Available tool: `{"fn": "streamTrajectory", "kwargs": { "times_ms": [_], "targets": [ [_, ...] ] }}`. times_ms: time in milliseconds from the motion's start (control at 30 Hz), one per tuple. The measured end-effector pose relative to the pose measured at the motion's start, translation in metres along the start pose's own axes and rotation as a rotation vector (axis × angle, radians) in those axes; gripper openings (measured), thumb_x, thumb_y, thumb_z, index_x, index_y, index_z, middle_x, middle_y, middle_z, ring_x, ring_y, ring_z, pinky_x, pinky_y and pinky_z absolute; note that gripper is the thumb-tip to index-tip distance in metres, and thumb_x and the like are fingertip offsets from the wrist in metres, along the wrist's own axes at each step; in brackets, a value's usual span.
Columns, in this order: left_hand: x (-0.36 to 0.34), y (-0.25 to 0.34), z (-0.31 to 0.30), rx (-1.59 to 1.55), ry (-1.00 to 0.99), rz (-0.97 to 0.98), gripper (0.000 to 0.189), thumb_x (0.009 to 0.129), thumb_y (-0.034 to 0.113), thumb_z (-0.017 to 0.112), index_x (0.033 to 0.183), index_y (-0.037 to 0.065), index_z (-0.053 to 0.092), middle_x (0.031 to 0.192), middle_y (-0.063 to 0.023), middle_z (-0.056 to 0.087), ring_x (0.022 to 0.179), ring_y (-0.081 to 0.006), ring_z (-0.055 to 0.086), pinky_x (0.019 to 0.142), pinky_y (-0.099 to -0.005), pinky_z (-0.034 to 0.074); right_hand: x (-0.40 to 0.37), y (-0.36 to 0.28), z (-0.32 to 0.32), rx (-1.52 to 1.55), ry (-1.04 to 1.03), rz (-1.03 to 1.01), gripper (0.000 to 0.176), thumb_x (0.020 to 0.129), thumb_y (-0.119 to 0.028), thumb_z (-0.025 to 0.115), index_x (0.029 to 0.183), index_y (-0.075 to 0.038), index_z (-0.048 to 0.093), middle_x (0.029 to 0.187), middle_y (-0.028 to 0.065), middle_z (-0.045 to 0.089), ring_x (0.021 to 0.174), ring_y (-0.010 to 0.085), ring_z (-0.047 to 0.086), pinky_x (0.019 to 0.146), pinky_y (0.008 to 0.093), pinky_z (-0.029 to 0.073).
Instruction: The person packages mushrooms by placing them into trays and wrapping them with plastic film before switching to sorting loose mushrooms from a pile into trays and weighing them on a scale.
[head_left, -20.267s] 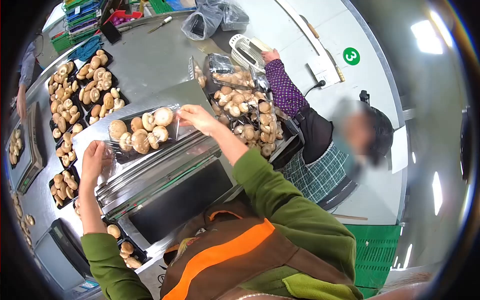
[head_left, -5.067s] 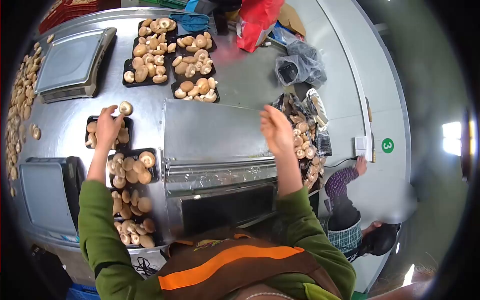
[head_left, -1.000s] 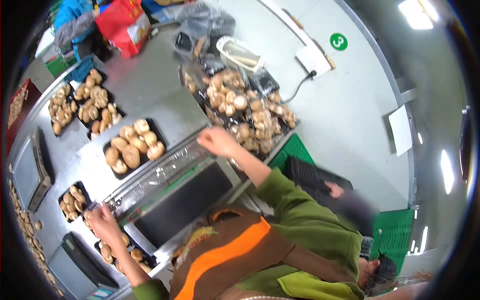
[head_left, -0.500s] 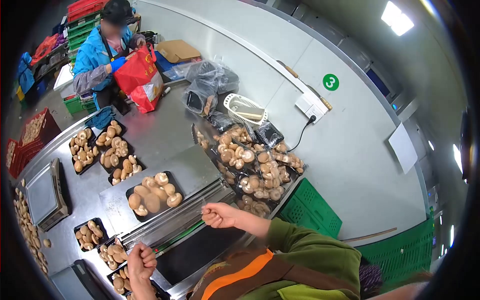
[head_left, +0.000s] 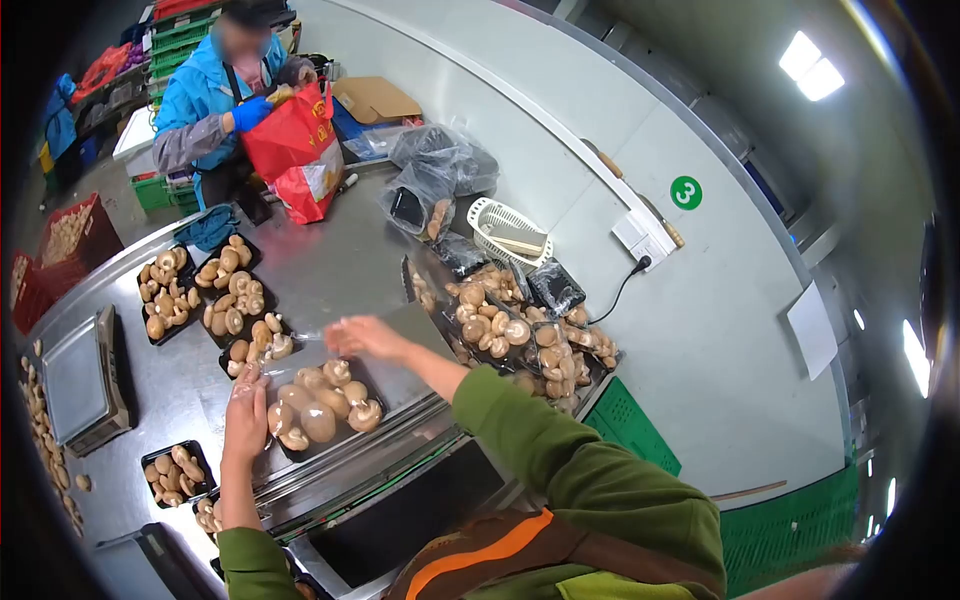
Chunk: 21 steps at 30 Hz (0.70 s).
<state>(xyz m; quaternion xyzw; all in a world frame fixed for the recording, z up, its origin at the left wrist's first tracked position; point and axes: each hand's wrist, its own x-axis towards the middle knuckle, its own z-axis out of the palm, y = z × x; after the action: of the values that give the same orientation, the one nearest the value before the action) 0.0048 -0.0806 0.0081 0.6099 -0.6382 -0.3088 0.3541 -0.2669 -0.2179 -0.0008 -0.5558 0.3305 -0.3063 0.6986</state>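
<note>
- Head view: my left hand (head_left: 247, 415) lies against the near-left edge of the black plastic tray of brown mushrooms (head_left: 322, 412). The tray sits on the flat steel plate of the wrapping machine (head_left: 408, 398). I cannot tell whether this grip pinches anything.
- My right hand (head_left: 360, 338) is over the tray's far side, its grip seemingly pinched on the thin clear plastic film (head_left: 288, 352).
- If I pull unevenly, I judge the film could tear or wrinkle. A tug might also skid the tray or roll a piled mushroom off.
- The round green sign (head_left: 686, 192) on the wall reads "3". The yellow print on the red plastic bag (head_left: 290, 150) is too small to read.
</note>
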Motion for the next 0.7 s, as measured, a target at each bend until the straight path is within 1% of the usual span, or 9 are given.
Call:
{"fn": "streamTrajectory", "kwargs": {
  "times_ms": [133, 167, 233, 333, 400, 500, 567, 633, 700],
  "targets": [
    [-0.021, 0.007, 0.002, 0.082, -0.105, 0.103, 0.044, 0.086, 0.029, 0.056, 0.116, -0.004, 0.054, 0.137, -0.0229, 0.042, 0.132, -0.0369, 0.033, 0.110, -0.0426, 0.023, -0.036, 0.020, 0.011, -0.273, 0.066, 0.094, 0.041, 0.100, -0.030, 0.035, 0.107, 0.003, 0.059, 0.104, 0.0129, 0.065, 0.094, 0.0207, 0.063, 0.085, 0.0336, 0.048],
    [-0.024, 0.002, 0.004, 0.096, -0.143, 0.102, 0.069, 0.069, 0.040, 0.075, 0.119, -0.001, 0.050, 0.138, -0.0215, 0.041, 0.132, -0.0378, 0.033, 0.111, -0.0440, 0.021, -0.036, 0.013, 0.015, -0.403, 0.123, 0.040, 0.041, 0.100, -0.030, 0.036, 0.102, 0.002, 0.062, 0.096, 0.0126, 0.067, 0.089, 0.0196, 0.064, 0.082, 0.0320, 0.049],
    [-0.033, 0.017, -0.003, 0.123, -0.086, 0.213, 0.093, 0.049, 0.046, 0.086, 0.121, 0.002, 0.048, 0.135, -0.0194, 0.044, 0.129, -0.0382, 0.037, 0.108, -0.0442, 0.027, -0.032, -0.003, 0.024, -0.626, 0.102, -0.050, 0.045, 0.099, -0.035, 0.036, 0.099, 0.000, 0.063, 0.090, 0.0126, 0.067, 0.084, 0.0187, 0.063, 0.079, 0.0314, 0.049],
    [-0.040, 0.035, -0.009, 0.180, -0.139, 0.017, 0.106, 0.038, 0.041, 0.091, 0.126, 0.005, 0.043, 0.124, -0.0177, 0.052, 0.117, -0.0345, 0.048, 0.098, -0.0411, 0.040, -0.029, -0.014, 0.022, -0.880, 0.035, -0.003, 0.052, 0.097, -0.045, 0.036, 0.094, -0.002, 0.065, 0.079, 0.0125, 0.066, 0.076, 0.0172, 0.062, 0.072, 0.0306, 0.049],
    [-0.042, 0.039, -0.009, 0.069, -0.129, -0.023, 0.105, 0.039, 0.042, 0.091, 0.125, 0.005, 0.044, 0.117, -0.0192, 0.056, 0.110, -0.0353, 0.053, 0.093, -0.0412, 0.043, -0.038, -0.016, 0.019, -0.687, -0.029, 0.335, 0.062, 0.094, -0.057, 0.037, 0.095, -0.002, 0.066, 0.078, 0.0114, 0.065, 0.073, 0.0177, 0.062, 0.063, 0.0307, 0.051],
    [-0.047, 0.017, 0.001, -0.133, -0.035, 0.084, 0.103, 0.047, 0.031, 0.091, 0.131, 0.004, 0.039, 0.097, -0.0169, 0.065, 0.087, -0.0270, 0.064, 0.078, -0.0356, 0.051, -0.059, -0.023, 0.010, -0.391, -0.005, 0.481, 0.062, 0.094, -0.055, 0.037, 0.099, 0.002, 0.063, 0.085, 0.0089, 0.063, 0.073, 0.0161, 0.059, 0.069, 0.0273, 0.053],
    [-0.056, 0.027, -0.011, -0.399, -0.116, -0.204, 0.089, 0.060, 0.022, 0.086, 0.132, 0.001, 0.038, 0.093, -0.0120, 0.065, 0.079, -0.0171, 0.062, 0.072, -0.0294, 0.050, -0.080, -0.017, 0.004, -0.271, -0.027, 0.465, 0.058, 0.094, -0.051, 0.040, 0.103, 0.002, 0.061, 0.090, 0.0089, 0.062, 0.075, 0.0163, 0.059, 0.069, 0.0277, 0.054],
    [-0.062, 0.008, -0.010, -0.485, -0.167, -0.310, 0.033, 0.089, 0.022, 0.060, 0.106, -0.007, 0.058, 0.078, -0.0029, 0.062, 0.062, -0.0059, 0.052, 0.053, -0.0223, 0.044, -0.090, -0.010, -0.005, -0.039, -0.053, 0.391, 0.050, 0.095, -0.044, 0.046, 0.112, 0.002, 0.057, 0.099, 0.0089, 0.060, 0.080, 0.0168, 0.061, 0.069, 0.0286, 0.055],
    [-0.071, -0.006, -0.003, -0.571, -0.145, -0.408, 0.035, 0.096, 0.027, 0.049, 0.085, -0.003, 0.062, 0.065, -0.0002, 0.057, 0.055, -0.0059, 0.050, 0.047, -0.0208, 0.039, -0.094, 0.000, 0.000, 0.010, -0.036, 0.415, 0.040, 0.096, -0.038, 0.046, 0.107, -0.001, 0.058, 0.092, 0.0056, 0.061, 0.081, 0.0145, 0.060, 0.063, 0.0297, 0.055]
  ]
}}
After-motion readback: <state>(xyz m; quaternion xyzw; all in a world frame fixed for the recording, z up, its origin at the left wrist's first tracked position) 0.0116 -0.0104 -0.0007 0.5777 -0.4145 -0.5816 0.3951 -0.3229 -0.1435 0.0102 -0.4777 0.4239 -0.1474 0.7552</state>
